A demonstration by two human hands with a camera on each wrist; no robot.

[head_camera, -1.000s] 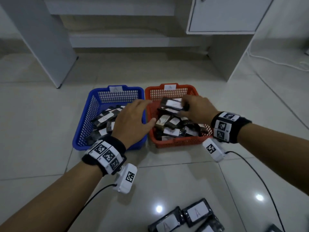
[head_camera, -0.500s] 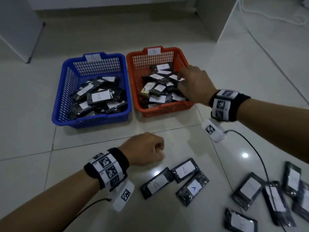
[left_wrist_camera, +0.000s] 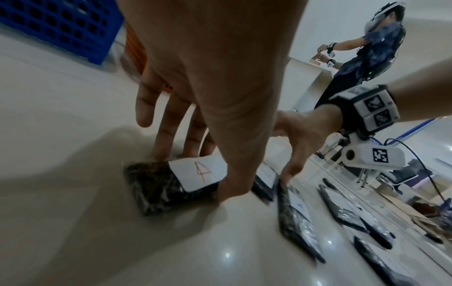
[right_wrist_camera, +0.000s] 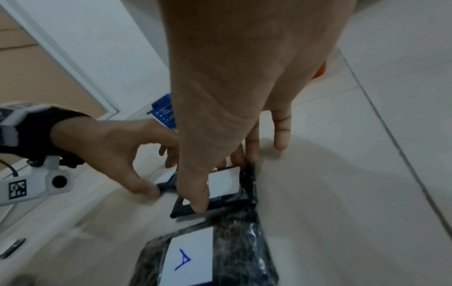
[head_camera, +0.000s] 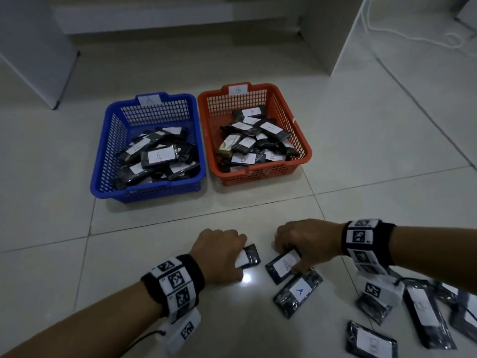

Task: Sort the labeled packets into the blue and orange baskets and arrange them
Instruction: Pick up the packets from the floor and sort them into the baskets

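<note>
The blue basket [head_camera: 154, 193], tagged A, and the orange basket [head_camera: 258, 174], tagged B, stand side by side on the floor, each with several black packets inside. Nearer to me, my left hand [head_camera: 232, 254] pinches a packet with a red A label [left_wrist_camera: 156, 185] between thumb and fingers, low on the tiles. My right hand [head_camera: 289, 257] grips the neighbouring A packet [head_camera: 280, 267] by its edges, thumb on the near side [right_wrist_camera: 198, 203]. A packet with a blue A [head_camera: 298, 290] lies just behind it, untouched.
Several more loose packets [head_camera: 423, 313] lie on the tiles at the lower right, under my right wrist camera and its cable. A white cabinet and desk legs stand beyond the baskets. Another person [left_wrist_camera: 367, 38] works in the background.
My right hand left the orange basket and came down to the floor packets. My left hand moved right from a fist above the tiles. Each hand now grips a packet.
</note>
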